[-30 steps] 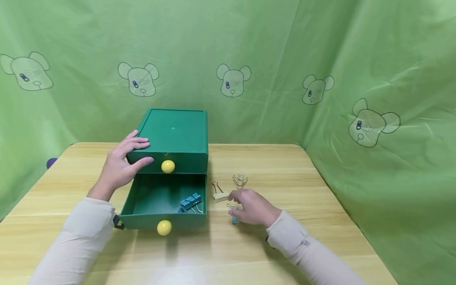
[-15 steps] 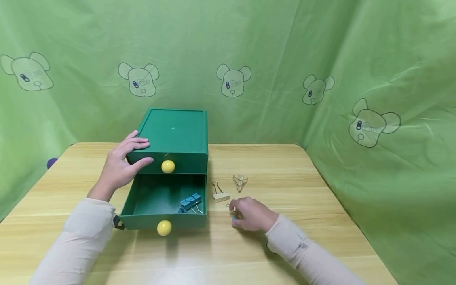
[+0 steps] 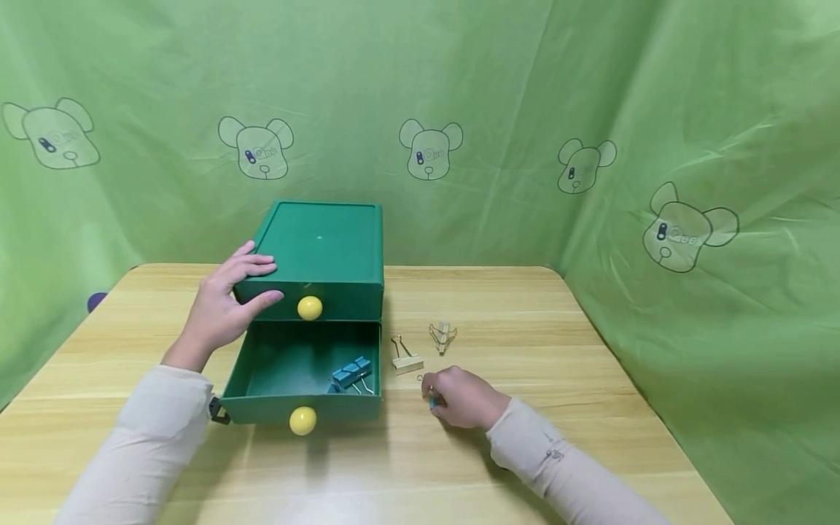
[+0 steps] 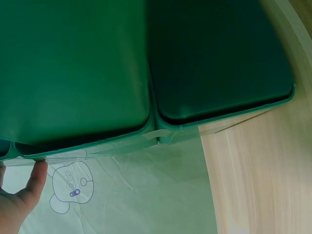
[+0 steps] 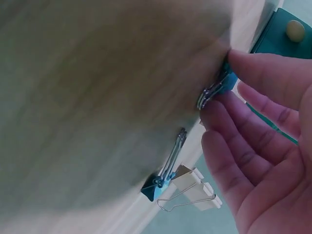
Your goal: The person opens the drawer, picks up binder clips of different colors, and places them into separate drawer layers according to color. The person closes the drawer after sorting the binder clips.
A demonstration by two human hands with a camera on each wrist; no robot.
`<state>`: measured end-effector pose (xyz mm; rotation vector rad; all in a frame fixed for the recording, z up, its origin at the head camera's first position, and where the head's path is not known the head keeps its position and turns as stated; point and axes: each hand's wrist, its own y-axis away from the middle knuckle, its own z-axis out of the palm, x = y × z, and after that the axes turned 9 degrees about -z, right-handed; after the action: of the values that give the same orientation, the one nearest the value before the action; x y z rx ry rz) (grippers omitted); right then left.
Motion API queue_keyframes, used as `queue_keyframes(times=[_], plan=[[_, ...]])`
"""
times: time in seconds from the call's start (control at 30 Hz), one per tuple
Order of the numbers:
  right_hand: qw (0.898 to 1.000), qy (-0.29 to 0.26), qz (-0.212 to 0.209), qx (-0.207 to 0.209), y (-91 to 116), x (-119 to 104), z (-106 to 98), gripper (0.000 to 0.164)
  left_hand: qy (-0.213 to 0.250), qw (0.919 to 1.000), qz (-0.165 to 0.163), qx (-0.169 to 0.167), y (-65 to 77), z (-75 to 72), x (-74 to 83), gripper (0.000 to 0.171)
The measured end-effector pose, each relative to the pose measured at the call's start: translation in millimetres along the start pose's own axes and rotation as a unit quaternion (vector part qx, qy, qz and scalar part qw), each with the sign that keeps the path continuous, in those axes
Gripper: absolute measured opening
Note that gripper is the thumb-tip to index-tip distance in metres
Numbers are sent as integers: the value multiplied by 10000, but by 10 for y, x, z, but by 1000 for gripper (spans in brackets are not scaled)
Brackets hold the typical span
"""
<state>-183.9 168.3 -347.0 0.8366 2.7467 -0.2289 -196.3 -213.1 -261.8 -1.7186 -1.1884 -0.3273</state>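
Observation:
My right hand (image 3: 432, 394) is on the wooden table (image 3: 590, 408), just right of the open drawer. In the right wrist view its thumb and fingers (image 5: 222, 83) pinch a small blue binder clip (image 5: 218, 89); the head view shows only a sliver of that clip (image 3: 432, 402). My left hand (image 3: 252, 281) rests on the front left corner of the green two-drawer box (image 3: 328, 240), fingers on top and thumb on the front. The lower drawer (image 3: 282, 364) is pulled out, with blue binder clips (image 3: 351, 373) lying inside.
A beige binder clip (image 3: 407, 362) and a gold one (image 3: 442, 335) lie on the table beyond my right hand. The right wrist view also shows another blue clip (image 5: 158, 183) beside the beige clip (image 5: 195, 187). Each drawer has a yellow knob (image 3: 302, 420). Green cloth walls enclose the table.
My right hand drew back from the gold clip toward me and settled lower on the table around the blue clip. The left hand and box stayed put.

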Motion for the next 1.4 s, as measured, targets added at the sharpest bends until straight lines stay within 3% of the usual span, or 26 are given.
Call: queue_keyframes(times=[0.33,0.8,1.4], plan=[[9993,84,231,276,0,-14,-68,26,30,10000,-43,-15,3,0,14,38],[9964,-148,182,813,-1,-33,-162,22,-61,10000,-71,-29,4,11,-19,37],[9940,-237,171,1053,-46,-94,-355,21,-75,10000,-13,-17,-5,11,-25,36]])
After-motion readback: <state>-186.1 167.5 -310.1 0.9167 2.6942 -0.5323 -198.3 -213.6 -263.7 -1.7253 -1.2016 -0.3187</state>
